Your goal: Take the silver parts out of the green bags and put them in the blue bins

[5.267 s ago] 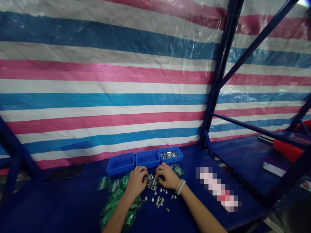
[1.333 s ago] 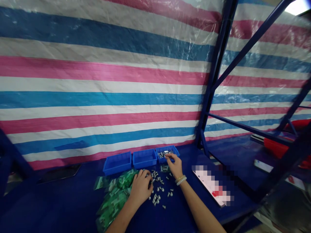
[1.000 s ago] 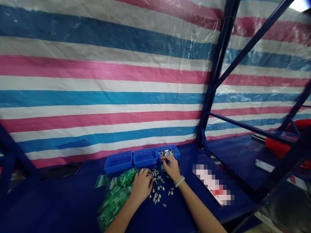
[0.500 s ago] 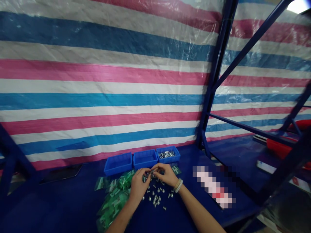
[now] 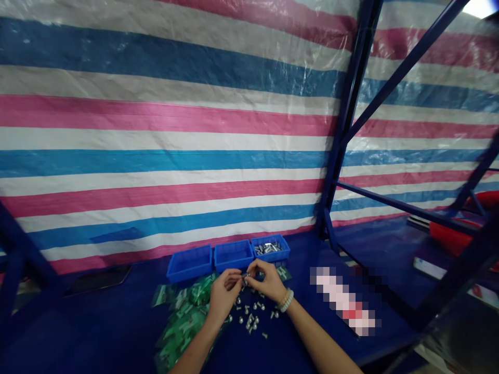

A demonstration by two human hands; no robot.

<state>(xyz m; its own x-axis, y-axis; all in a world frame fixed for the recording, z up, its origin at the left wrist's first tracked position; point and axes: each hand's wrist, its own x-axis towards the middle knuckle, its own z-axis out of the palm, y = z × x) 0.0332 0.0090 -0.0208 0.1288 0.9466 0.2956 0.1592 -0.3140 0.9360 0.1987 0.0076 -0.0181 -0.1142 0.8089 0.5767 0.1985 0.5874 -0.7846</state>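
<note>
My left hand (image 5: 225,293) and my right hand (image 5: 267,280) meet fingertip to fingertip over a blue table (image 5: 117,322). Both are closed in a pinch around a small shiny metal fastener (image 5: 245,280), too small and covered to make out fully. Below and in front of the fingers lie several loose silver screws (image 5: 249,321) with rounded heads. A pile of clear and green plastic packets (image 5: 181,327) with small parts inside lies beside my left wrist. Another small packet (image 5: 284,272) lies just beyond my right hand. A beaded bracelet (image 5: 286,300) circles my right wrist.
Behind my hands, a left blue bin (image 5: 189,276), a middle blue bin (image 5: 233,267) and a right bin (image 5: 287,248) holding metal pins (image 5: 268,248) form a row. A dark flat object (image 5: 99,279) lies left. Blue frame posts (image 5: 337,140) stand right, before a striped tarp (image 5: 175,114).
The fingers of both hands have shifted slightly, and my left fingertips look more drawn together, showing less metal between them. Bins, packets and scattered screws lie as before.
</note>
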